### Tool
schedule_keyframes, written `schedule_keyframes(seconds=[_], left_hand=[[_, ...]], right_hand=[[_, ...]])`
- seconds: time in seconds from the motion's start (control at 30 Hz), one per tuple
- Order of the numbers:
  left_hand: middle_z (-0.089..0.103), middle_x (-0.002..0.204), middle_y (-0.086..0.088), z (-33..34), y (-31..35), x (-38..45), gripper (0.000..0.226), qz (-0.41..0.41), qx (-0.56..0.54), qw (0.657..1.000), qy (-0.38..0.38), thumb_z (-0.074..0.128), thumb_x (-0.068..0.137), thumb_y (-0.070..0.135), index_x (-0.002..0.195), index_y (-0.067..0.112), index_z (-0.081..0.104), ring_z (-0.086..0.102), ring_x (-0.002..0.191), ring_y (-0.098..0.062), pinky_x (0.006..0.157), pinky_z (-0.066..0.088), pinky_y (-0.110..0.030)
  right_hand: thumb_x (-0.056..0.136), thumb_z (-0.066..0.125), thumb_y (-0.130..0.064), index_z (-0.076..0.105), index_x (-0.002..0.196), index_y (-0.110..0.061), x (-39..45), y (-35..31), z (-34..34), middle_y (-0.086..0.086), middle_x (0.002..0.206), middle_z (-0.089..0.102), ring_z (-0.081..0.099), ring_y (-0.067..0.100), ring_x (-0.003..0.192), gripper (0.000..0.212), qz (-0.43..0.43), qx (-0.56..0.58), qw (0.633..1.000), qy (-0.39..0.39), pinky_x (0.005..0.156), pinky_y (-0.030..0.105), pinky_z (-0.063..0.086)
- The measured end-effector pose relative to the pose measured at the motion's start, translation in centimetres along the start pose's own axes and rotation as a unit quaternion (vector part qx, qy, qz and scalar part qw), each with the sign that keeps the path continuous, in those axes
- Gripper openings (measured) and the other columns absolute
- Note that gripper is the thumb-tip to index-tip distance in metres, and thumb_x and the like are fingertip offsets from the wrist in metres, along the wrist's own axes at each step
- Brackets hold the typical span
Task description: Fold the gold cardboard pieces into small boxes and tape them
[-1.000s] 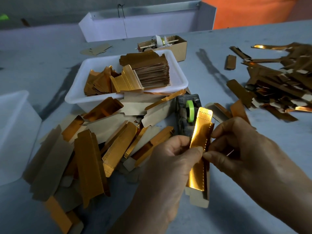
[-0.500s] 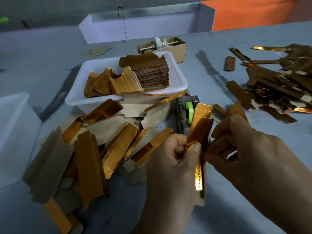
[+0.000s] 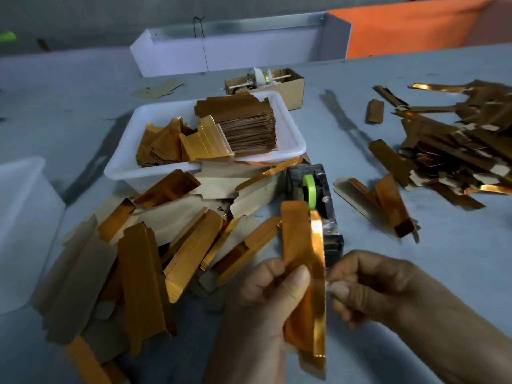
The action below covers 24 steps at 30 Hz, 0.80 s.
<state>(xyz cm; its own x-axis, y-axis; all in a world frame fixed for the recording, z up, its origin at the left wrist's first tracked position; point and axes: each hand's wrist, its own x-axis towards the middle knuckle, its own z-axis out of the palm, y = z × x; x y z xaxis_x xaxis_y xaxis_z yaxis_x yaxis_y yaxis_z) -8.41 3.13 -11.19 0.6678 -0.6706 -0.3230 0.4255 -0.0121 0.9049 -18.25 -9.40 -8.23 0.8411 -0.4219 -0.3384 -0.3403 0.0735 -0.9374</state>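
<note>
Two hands at the table's near edge: our left hand (image 3: 273,293) grips the gold cardboard piece (image 3: 303,278) upright, our right hand (image 3: 360,286) pinches its side edge. We should crease firmly and align flaps before taping. Beyond: tape dispenser (image 3: 314,200), then white tray (image 3: 291,139) of blanks.

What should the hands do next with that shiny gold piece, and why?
Probably reach the right hand to the tape dispenser for a strip. The left hand already grips the gold piece folded into a long narrow shape, no tape shows on it, and the dispenser sits just behind it.
</note>
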Motion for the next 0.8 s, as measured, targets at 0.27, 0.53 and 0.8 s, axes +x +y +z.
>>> schedule_keyframes(seconds=[0.27,0.53,0.8], left_hand=[[0.074,0.095,-0.005,-1.3,-0.9,0.3,0.048,-0.008,0.068,0.995,-0.073,0.074,0.048,0.057,0.088,0.03,0.073,0.07,0.095,-0.022,0.09,0.052,-0.046],[0.069,0.099,0.019,-1.8,0.9,0.4,0.022,0.08,0.166,0.982,-0.051,0.064,0.075,0.054,0.092,0.044,0.072,0.066,0.094,-0.001,0.074,0.054,-0.017],[0.062,0.099,0.016,-0.7,0.9,1.3,0.026,0.161,0.35,0.922,0.019,0.059,0.089,0.016,0.088,0.041,0.066,0.056,0.093,0.006,0.075,0.045,-0.007]], right_hand=[[0.059,0.067,-0.042,0.061,0.067,-0.009,0.0,1.4,2.2,0.006,0.062,0.06,0.062,0.017,0.062,0.034,-0.054,0.026,0.998,0.022,0.061,0.023,0.052],[0.062,0.062,-0.054,0.073,0.084,-0.022,0.3,0.7,-3.9,0.006,0.076,0.07,0.065,0.021,0.07,0.04,-0.033,-0.006,0.992,0.121,0.068,0.032,0.055],[0.085,0.051,-0.057,0.05,0.126,-0.023,5.8,2.3,-10.6,0.008,0.124,0.057,0.053,0.029,0.116,0.053,-0.052,-0.186,0.858,0.477,0.091,0.046,0.046]])
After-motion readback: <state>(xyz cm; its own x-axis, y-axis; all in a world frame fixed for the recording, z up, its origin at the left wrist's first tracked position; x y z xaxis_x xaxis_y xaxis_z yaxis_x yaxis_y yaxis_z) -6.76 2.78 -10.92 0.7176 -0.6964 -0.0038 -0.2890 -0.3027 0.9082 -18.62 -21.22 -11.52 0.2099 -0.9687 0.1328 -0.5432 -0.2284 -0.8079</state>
